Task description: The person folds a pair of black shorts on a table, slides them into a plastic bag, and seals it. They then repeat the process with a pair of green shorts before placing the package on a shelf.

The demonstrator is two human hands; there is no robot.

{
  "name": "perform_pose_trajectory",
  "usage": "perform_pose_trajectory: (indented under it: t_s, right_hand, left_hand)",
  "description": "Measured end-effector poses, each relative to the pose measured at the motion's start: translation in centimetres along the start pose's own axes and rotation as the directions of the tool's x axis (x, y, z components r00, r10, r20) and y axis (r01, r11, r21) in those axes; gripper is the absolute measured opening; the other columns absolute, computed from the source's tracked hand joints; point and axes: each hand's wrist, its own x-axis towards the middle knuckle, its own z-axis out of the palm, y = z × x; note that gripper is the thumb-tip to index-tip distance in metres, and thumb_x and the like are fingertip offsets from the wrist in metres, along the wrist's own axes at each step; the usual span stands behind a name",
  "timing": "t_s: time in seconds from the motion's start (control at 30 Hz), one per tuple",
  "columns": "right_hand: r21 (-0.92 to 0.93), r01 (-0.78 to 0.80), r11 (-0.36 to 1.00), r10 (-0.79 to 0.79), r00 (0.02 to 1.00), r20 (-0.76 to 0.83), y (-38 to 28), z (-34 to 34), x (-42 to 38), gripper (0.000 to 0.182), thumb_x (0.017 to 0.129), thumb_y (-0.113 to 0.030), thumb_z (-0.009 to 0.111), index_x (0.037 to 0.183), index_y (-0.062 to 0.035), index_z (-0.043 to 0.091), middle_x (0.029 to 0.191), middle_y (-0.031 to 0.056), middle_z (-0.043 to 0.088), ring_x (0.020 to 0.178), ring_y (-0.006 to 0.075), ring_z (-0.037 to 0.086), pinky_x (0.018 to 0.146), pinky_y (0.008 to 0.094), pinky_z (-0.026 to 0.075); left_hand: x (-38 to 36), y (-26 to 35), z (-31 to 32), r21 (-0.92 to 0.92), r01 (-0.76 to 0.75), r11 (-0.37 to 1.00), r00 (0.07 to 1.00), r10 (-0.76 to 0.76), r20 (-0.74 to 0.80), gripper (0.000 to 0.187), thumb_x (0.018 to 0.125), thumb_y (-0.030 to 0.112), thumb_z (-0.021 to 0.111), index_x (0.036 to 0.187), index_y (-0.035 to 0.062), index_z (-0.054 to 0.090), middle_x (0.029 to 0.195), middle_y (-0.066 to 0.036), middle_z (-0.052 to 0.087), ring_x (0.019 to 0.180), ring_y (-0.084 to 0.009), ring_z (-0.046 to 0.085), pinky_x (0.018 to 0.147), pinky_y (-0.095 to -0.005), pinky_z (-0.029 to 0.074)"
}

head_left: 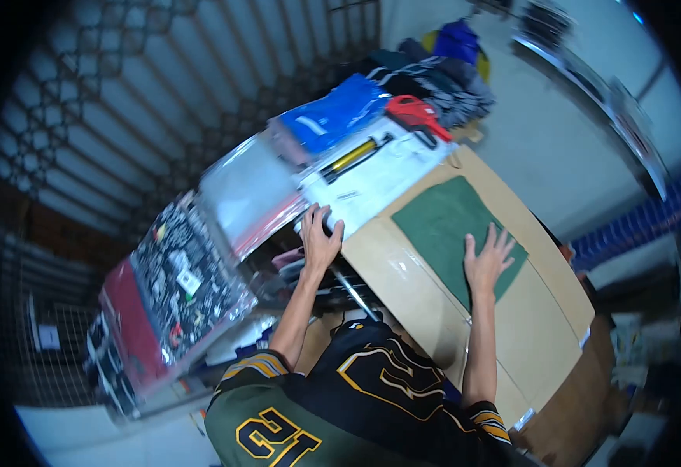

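Directly beneath splayed right hand (486, 265) lies green cloth (440, 224), left hand (319, 243) apart, grip unclear.

A blue packet (332, 117) lies just beside a red object (416, 114), a lattice gate (189, 74) beyond.

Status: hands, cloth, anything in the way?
Right hand open on green cloth. Left hand by white packet, grip unclear. Cloth flat on cardboard, only right hand over it.

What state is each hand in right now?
Left hand: partly curled; whether it holds anything cannot be told.
Right hand: open, fingers spread on the green cloth.
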Motion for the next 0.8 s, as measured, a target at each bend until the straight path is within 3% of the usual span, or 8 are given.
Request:
perform_pose_trajectory:
  t_s: [0.07,0.17,0.3,0.4,0.57,0.7,0.8]
  right_hand:
    - [-0.133,-0.045,0.99,0.055,0.996,0.071,0.4,2.1,0.7,0.083,0.101,-0.059,0.059,0.164,-0.0108,0.039,0.173,0.0243,0.024,0.16,0.0512,0.016,0.121,0.0772,0.013]
    - [-0.172,-0.048,0.984,0.063,0.995,0.081,0.9,3.4,0.8,0.085,0.101,-0.064,0.054,0.166,-0.0132,0.036,0.175,0.0232,0.021,0.16,0.0502,0.015,0.122,0.0767,0.01]
    - [-0.18,-0.054,0.982,0.068,0.995,0.073,0.9,3.5,0.6,0.084,0.101,-0.064,0.055,0.166,-0.015,0.037,0.175,0.0211,0.022,0.161,0.0481,0.015,0.122,0.0763,0.011]
    - [-0.177,-0.052,0.983,0.065,0.995,0.073,0.8,3.2,0.6,0.083,0.101,-0.064,0.055,0.166,-0.0154,0.037,0.175,0.0203,0.023,0.161,0.0476,0.015,0.123,0.076,0.012]
    - [-0.152,-0.058,0.987,0.067,0.996,0.052,1.0,3.3,0.6,0.083,0.1,-0.063,0.057,0.165,-0.0154,0.039,0.175,0.0194,0.024,0.161,0.047,0.016,0.123,0.0757,0.012]
    - [-0.134,-0.057,0.989,0.062,0.997,0.037,1.0,3.6,0.6,0.083,0.099,-0.063,0.058,0.165,-0.0155,0.039,0.175,0.0191,0.024,0.161,0.0466,0.016,0.123,0.0755,0.012]
    - [-0.128,-0.064,0.99,0.069,0.997,0.035,1.0,3.6,0.6,0.084,0.099,-0.063,0.059,0.165,-0.0156,0.039,0.175,0.019,0.025,0.161,0.0464,0.016,0.123,0.0753,0.011]
  left_hand:
    - [1.2,-4.0,-0.6,0.071,0.058,0.996,0.996,-0.054,-0.066,0.053,0.088,0.024,0.08,0.135,0.0047,0.064,0.147,-0.024,0.056,0.135,-0.0446,0.053,0.115,-0.0537,0.041]
    - [2.5,-9.0,-1.4,0.213,0.202,0.956,0.973,-0.171,-0.154,0.049,0.088,0.022,0.08,0.132,0.0042,0.066,0.139,-0.02,0.063,0.13,-0.0405,0.057,0.112,-0.0523,0.044]
    - [3.7,-14.4,-2.5,0.303,0.298,0.905,0.941,-0.226,-0.25,0.046,0.086,0.02,0.081,0.128,0.0065,0.07,0.132,-0.015,0.069,0.126,-0.0366,0.062,0.11,-0.0525,0.046]
    - [4.2,-15.8,-3.3,0.345,0.463,0.816,0.886,-0.411,-0.216,0.044,0.086,0.021,0.082,0.128,0.012,0.073,0.133,-0.011,0.069,0.128,-0.0356,0.061,0.109,-0.0539,0.044]
    - [3.6,-19.8,-2.8,0.224,0.419,0.88,0.893,-0.356,-0.274,0.018,0.089,0.026,0.079,0.099,0.0118,0.084,0.11,-0.016,0.078,0.104,-0.0393,0.073,0.093,-0.051,0.056]
    - [4.4,-20.6,-3.4,0.188,0.507,0.841,0.856,-0.465,-0.227,0.023,0.095,0.029,0.072,0.102,0.0106,0.082,0.108,-0.021,0.078,0.104,-0.043,0.074,0.094,-0.0501,0.057]
    - [5.3,-20.5,-3.9,0.098,0.591,0.8,0.777,-0.532,-0.337,0.023,0.096,0.026,0.069,0.105,0.0085,0.08,0.107,-0.025,0.077,0.105,-0.0445,0.073,0.093,-0.0506,0.056]
